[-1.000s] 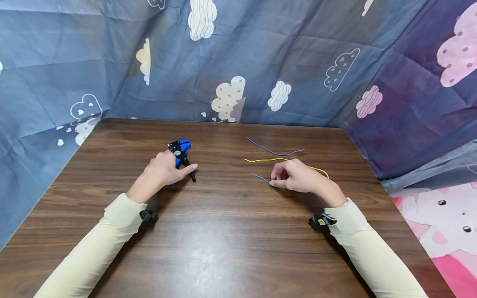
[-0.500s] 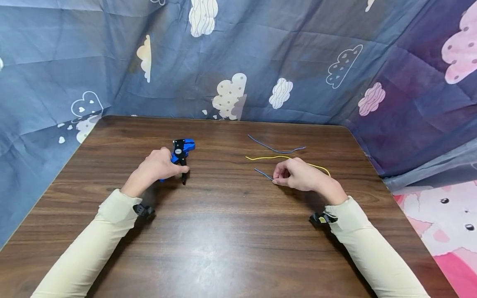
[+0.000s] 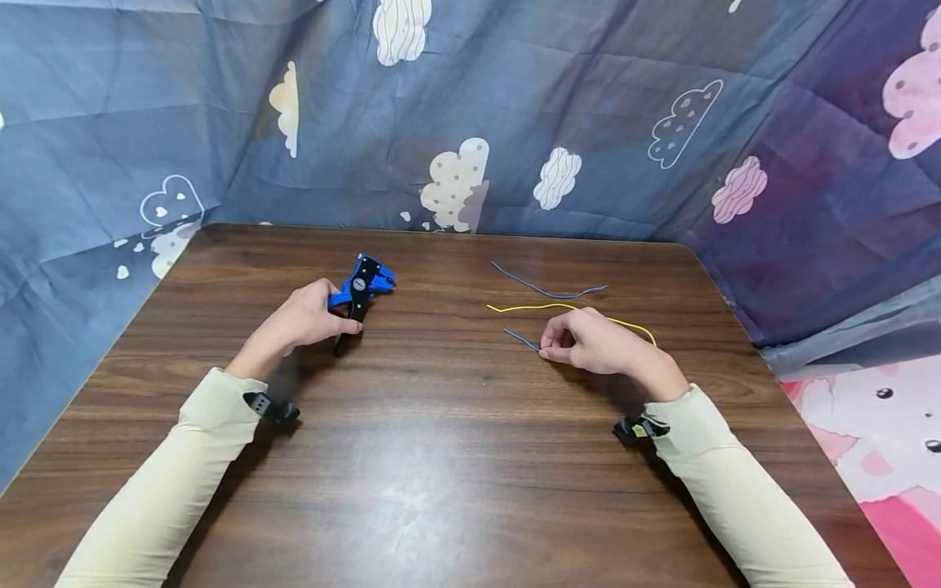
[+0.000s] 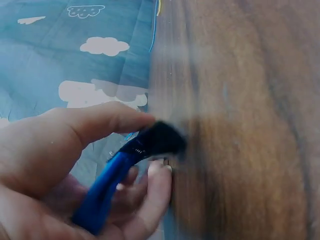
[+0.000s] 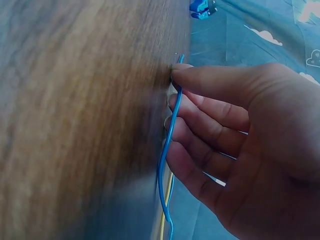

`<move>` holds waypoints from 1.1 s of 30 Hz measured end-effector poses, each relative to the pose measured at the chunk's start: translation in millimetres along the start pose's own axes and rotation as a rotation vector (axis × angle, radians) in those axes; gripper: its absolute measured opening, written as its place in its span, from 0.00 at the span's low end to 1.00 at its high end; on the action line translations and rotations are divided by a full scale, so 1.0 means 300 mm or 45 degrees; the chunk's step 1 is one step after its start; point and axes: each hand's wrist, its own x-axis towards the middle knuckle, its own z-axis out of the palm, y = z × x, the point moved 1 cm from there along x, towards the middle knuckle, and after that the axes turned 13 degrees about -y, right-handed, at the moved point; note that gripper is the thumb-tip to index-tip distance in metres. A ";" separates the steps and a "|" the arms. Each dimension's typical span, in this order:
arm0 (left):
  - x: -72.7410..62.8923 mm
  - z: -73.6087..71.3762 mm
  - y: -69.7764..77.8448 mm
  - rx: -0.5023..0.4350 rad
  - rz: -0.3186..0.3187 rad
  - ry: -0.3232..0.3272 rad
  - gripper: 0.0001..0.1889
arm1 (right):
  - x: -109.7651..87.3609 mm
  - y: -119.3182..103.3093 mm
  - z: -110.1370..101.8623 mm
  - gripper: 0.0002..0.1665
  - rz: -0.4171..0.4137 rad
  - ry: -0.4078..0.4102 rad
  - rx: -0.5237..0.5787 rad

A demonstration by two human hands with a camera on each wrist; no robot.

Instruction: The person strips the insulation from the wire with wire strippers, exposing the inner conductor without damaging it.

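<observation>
My left hand (image 3: 305,314) grips a blue and black wire stripper (image 3: 362,287) by its handles, thumb across the black one. The tool's head points up and to the right. In the left wrist view the thumb presses the dark handle end, and curled fingers lie behind the blue handle (image 4: 102,192). On the right of the table, my right hand (image 3: 591,343) pinches a short blue wire (image 3: 522,339) between thumb and fingertips, close to the tabletop. Past the fingers, the right wrist view shows more of that wire (image 5: 162,170) hanging in a gentle bend.
A yellow wire (image 3: 529,307) lies just beyond my right hand, which partly covers it. Farther back rests another blue wire (image 3: 544,290). The brown wooden table (image 3: 412,457) ends at a cloud-patterned curtain (image 3: 331,114) behind and to the sides.
The wire stripper has turned clockwise in my left hand's grip, its head swinging right, while that hand has shifted slightly left. My right hand stays nearly in place with the blue wire.
</observation>
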 end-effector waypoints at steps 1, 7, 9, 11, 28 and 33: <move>-0.002 -0.001 0.001 -0.010 0.004 0.010 0.35 | 0.000 0.000 -0.001 0.04 -0.001 0.000 -0.002; 0.001 0.004 -0.005 -0.085 0.027 0.031 0.33 | -0.001 0.005 0.003 0.04 -0.014 0.004 -0.010; 0.007 0.009 -0.005 -0.177 0.063 0.040 0.32 | -0.001 0.007 0.004 0.04 -0.018 0.008 -0.005; 0.015 0.015 -0.001 -0.342 0.125 0.052 0.30 | 0.000 0.008 0.005 0.04 -0.020 0.014 0.000; 0.002 0.068 0.120 -1.489 0.813 0.015 0.16 | 0.008 0.015 -0.008 0.04 -0.070 0.220 0.030; 0.006 0.086 0.123 -1.569 0.810 -0.052 0.23 | 0.007 0.014 -0.014 0.03 -0.063 0.290 0.005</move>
